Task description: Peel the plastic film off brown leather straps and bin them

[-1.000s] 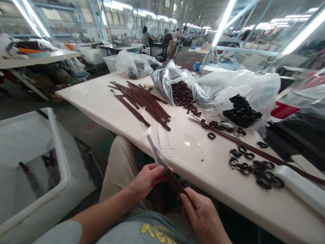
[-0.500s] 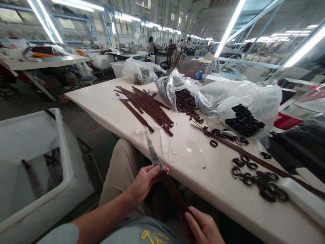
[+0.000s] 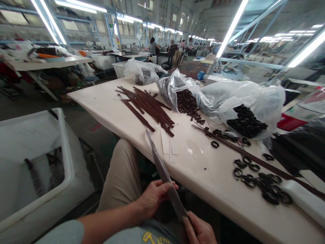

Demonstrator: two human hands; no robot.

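Observation:
A brown leather strap inside a clear plastic sleeve runs diagonally over my lap. My left hand pinches it near its middle, fingers closed around it. At the bottom edge my right hand grips the strap's lower end, and part of that hand is cut off by the frame. The sleeve's far tip reaches the cream table's near edge. A pile of similar brown straps lies on the table beyond.
Clear bags of brown rings and black rings lie open on the table, with loose black rings and a long dark strap to the right. A white bin stands at my left. White paper strips lie near the edge.
Both hands have dropped lower in view, my right hand now partly out of frame. The plastic sleeve now covers more of the strap than before.

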